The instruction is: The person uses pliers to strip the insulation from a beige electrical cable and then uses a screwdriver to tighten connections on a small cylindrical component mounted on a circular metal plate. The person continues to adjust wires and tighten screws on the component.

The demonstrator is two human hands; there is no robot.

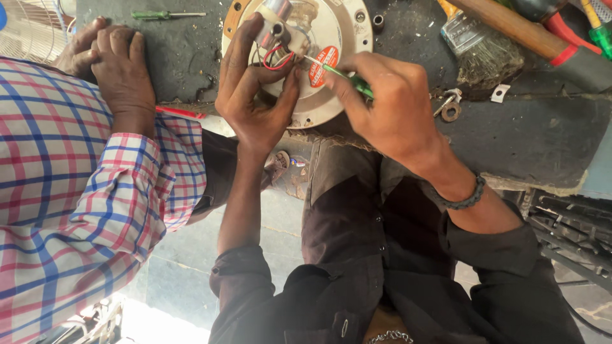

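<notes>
A round cream-coloured motor housing [338, 28] with a red sticker and red wires lies on the dark workbench. My left hand [255, 95] grips its near edge, fingers reaching up to the metal part at its centre. My right hand [382, 105] holds a green-handled screwdriver [347, 78] whose shaft points at the wires in the middle of the housing.
Another person in a checked shirt rests both hands [108, 54] on the bench at left. A second green screwdriver [167, 14] lies at the back. A paintbrush [481, 48], a hammer handle [516, 28], a washer [451, 112] and red-handled tools sit at right. A fan grille [29, 28] stands far left.
</notes>
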